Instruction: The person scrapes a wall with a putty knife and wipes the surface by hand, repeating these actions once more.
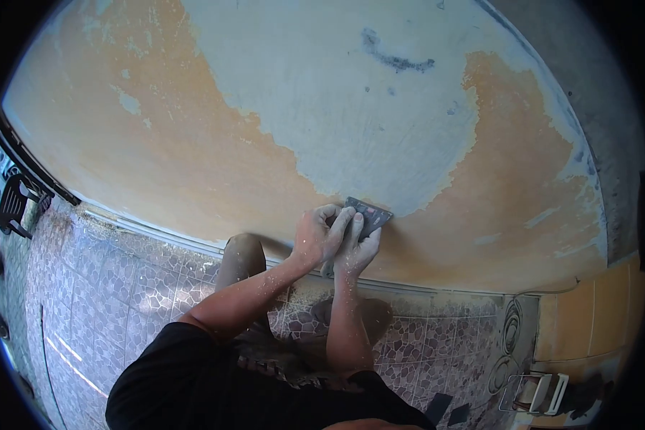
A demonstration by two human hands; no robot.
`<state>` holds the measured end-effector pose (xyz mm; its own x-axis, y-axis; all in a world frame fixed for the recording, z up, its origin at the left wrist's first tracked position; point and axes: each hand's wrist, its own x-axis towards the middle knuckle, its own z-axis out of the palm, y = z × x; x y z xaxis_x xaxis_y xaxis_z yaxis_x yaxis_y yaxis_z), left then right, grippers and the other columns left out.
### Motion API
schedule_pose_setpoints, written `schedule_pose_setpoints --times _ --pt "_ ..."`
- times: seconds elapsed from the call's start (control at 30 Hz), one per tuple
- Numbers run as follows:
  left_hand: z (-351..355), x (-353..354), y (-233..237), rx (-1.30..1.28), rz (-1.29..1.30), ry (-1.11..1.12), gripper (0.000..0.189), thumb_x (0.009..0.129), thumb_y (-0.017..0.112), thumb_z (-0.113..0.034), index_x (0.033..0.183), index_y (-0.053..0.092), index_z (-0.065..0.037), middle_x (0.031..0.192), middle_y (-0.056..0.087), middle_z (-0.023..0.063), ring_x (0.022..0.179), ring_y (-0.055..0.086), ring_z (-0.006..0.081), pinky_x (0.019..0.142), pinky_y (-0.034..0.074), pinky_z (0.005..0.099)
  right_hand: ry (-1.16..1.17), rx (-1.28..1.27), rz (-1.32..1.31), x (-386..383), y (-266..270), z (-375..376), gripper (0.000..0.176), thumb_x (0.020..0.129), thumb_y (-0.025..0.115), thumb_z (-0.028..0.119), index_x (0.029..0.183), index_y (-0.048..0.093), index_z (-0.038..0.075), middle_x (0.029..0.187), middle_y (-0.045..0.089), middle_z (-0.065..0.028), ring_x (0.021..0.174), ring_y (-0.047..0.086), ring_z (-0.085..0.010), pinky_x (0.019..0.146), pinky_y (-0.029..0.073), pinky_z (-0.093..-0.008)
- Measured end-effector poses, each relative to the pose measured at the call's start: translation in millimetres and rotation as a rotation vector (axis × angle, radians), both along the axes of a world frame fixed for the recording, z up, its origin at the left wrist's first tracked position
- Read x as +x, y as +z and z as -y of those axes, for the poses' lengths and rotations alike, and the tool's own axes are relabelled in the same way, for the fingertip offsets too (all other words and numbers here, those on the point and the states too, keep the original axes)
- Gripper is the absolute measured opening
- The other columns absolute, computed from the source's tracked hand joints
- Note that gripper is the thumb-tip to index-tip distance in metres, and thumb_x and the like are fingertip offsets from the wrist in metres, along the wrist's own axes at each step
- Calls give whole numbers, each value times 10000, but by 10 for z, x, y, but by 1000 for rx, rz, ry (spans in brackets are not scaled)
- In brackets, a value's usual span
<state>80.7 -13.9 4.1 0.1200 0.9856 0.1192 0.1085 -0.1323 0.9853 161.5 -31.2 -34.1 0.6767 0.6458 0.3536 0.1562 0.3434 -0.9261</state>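
A dark, flat scraper [371,215] with small printed marks on its face is pressed against the wall [265,172]. Its edge sits where orange paint meets a large pale patch. My left hand [318,235] closes on the scraper's left side, and my right hand [358,251] grips it from below, thumb on its face. The two hands touch each other, both coated in pale dust. Part of the scraper is hidden behind my fingers.
My knees are bent close to the wall's base. Paint dust and flakes lie on the stone-patterned floor [122,287]. A dark chair [14,204] stands far left. At right are a coiled cable [511,326], a small white-framed rack [548,394] and dark flat pieces [438,407].
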Motion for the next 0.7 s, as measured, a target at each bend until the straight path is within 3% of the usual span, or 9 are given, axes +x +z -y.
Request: schedule_pose_setpoints --times 0.07,0.2,0.4,0.47,0.53,0.7 --pt "-8 5 -88 43 -44 13 300 985 662 -254 947 744 32 679 688 81 644 550 45 567 468 290 18 22 -54 -10 13 17 321 1010 668 236 1143 620 -52 1016 720 -103 903 667 -144 794 549 -301" --pt "-43 16 297 38 -31 -19 310 976 663 -270 961 741 30 706 706 123 648 576 60 582 488 319 80 -11 -79 72 277 47 318 1011 665 227 1142 619 -59 1006 717 -103 897 665 -146 799 549 -309" --pt "-29 -17 95 -22 -139 -25 321 980 667 -258 852 730 29 608 643 73 609 528 53 544 453 297 35 27 -71 41 54 39 314 1019 651 222 1161 619 -57 1000 719 -89 868 665 -135 769 556 -300" --pt "-22 28 161 -36 12 -19 325 983 669 -256 838 728 28 606 633 38 608 516 44 537 442 292 41 -58 -7 81 298 65 317 1015 660 242 1161 624 -37 990 721 -86 840 663 -124 738 556 -292" --pt "-24 67 141 -13 81 -15 324 985 671 -255 836 732 26 613 631 20 604 504 36 529 429 280 83 -75 -25 126 316 53 326 1008 673 255 1161 627 -29 985 722 -87 843 661 -124 740 554 -293" --pt "37 -44 -25 -39 -76 11 309 988 664 -256 909 749 30 631 641 33 616 524 36 536 457 290 37 -22 -12 19 -16 68 321 1007 674 246 1166 628 -29 1003 723 -89 884 670 -129 765 557 -292"
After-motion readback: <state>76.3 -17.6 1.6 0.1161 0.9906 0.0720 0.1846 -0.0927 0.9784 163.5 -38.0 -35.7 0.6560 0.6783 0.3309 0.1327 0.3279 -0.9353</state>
